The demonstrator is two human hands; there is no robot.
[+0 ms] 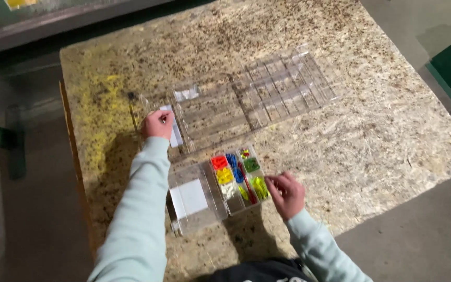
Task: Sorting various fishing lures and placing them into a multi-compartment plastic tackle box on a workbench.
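Nearest the viewer, the right hand (287, 194) is curling its fingers loosely at the right edge of the small clear plastic compartment box (238, 180), which is sitting open on the speckled chipboard table (371, 136) with its hinged clear lid (191, 201) lying flat to the left. Whether the grip is pinching one of the small coloured parts (224, 175) cannot be told; the fingertips are touching or just beside the yellow-green ones. A nudge here is likely to slide the light box or spill pieces between compartments. Farther off, the left hand (157, 124), arm extended in a pale green sleeve, is closing its grip on the near-left corner of the large empty clear plastic divider tray (267, 91). Lifting from one corner is risking a tilt, and the tray's transparency is making its edges hard to judge.
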